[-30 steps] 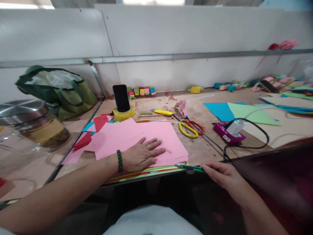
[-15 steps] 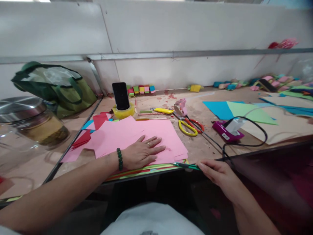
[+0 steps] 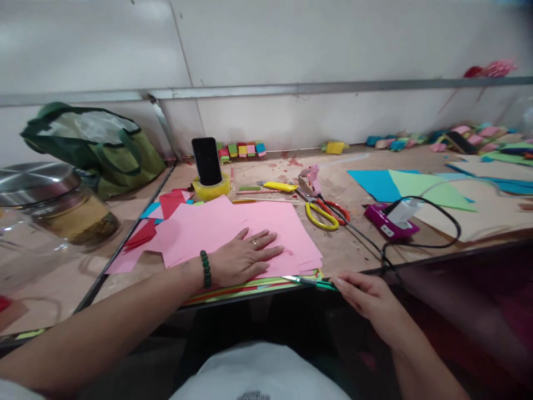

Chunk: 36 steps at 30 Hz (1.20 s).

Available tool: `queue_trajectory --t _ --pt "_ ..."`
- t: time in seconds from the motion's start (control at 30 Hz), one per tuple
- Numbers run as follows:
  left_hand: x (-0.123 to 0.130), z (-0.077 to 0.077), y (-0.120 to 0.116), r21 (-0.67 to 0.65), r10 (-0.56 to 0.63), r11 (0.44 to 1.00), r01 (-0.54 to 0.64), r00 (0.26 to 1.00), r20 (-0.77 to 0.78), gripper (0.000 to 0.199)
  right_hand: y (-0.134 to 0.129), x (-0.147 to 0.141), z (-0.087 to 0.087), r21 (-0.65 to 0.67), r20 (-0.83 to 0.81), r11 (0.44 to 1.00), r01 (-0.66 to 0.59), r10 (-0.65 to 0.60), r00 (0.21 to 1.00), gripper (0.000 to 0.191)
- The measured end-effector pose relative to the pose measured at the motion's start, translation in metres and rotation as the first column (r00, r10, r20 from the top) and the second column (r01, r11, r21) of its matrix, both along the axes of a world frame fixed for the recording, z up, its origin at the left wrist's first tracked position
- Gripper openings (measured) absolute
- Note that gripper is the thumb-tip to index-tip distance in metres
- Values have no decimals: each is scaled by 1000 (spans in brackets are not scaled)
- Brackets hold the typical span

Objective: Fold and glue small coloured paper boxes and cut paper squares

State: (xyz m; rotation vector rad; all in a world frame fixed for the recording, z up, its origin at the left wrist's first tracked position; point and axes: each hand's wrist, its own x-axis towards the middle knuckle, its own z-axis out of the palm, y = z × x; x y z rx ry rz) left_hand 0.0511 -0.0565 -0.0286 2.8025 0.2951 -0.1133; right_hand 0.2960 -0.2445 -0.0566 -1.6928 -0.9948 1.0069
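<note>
My left hand lies flat on pink paper sheets, fingers spread, a green bead bracelet at the wrist. Beneath the pink sheets, a stack of coloured paper shows its yellow, green and red edges along the table's front. My right hand is closed round the end of a green-handled knife. The knife's silver blade points left and lies along the front edge of the pink sheets, near my left fingertips. Whether the blade tip is under a sheet is hard to tell.
Scissors with yellow and orange handles, a yellow cutter and a pink glue gun lie behind the paper. A purple power socket with cables sits right. A phone stands behind; a glass jar is left.
The knife has slid a little to the left along the front edge of the paper, and more of its silver blade shows. My left hand stays flat on the pink sheets.
</note>
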Motion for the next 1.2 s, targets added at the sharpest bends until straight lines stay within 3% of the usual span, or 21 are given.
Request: queue_trajectory --t 0.1,0.43,0.63,0.83,1.2 --pt "0 1 0 -3 4 1000 -4 1000 2 53 1 -3 0 -19 -38 998 -60 60 998 37" --pt "0 3 -2 -15 5 1000 -5 1000 28 53 1 -11 -3 -34 -68 997 -74 72 995 36" --pt "-18 13 9 -5 34 999 -34 998 58 51 -3 -9 -11 -46 -101 999 -14 9 995 34" --pt "-29 5 14 15 16 1000 -15 1000 -22 53 -3 -16 -13 -39 -116 999 4 -9 993 36" --pt "-29 1 12 18 25 1000 -25 1000 16 52 -2 -25 -5 -47 -49 999 17 -20 999 42"
